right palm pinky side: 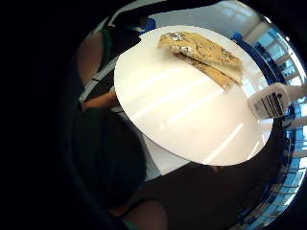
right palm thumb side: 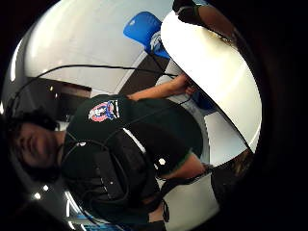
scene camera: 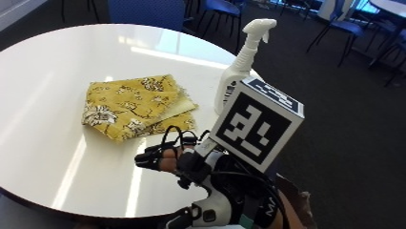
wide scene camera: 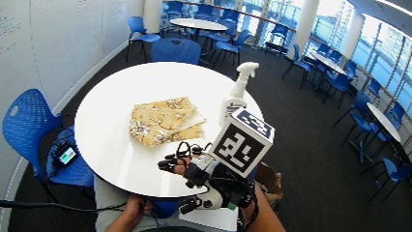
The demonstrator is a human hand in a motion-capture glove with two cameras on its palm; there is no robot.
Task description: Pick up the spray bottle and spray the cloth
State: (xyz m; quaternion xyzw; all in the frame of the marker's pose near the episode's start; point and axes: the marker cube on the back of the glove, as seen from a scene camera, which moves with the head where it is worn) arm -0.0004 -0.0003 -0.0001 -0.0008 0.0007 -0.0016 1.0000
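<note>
Right hand: the gloved hand point(scene camera: 166, 160) hangs above the near edge of the table, palm turned down toward the tabletop; its fingers point(scene camera: 152, 161) are loosely bent and hold nothing, and it touches neither cloth nor bottle.
Other hand: the bare hand point(wide scene camera: 137, 209) is down below the table's near edge, close to the person's lap, and in the thumb-side palm view it shows under the rim of the table.
Table: a round white table point(scene camera: 57, 157) with a glossy top that carries long streaks of reflected light; its near rim runs just under the gloved hand.
Cloth: a yellow cloth point(scene camera: 133, 107) with a pale flower print lies folded flat, in several layers with the edges fanned out, on the table just beyond the fingers and a little to their left; in the little-finger-side palm view it lies point(right palm pinky side: 204, 55) across the table from the person.
Spray bottle: a white spray bottle point(scene camera: 244, 59) stands upright on the table near its right rim, just beside the cloth's right edge, trigger head on top with the nozzle turned right; whether it touches the cloth cannot be told.
Chairs: blue chairs point(wide scene camera: 32, 130) stand around this table and by the other round tables farther back along the windows.
</note>
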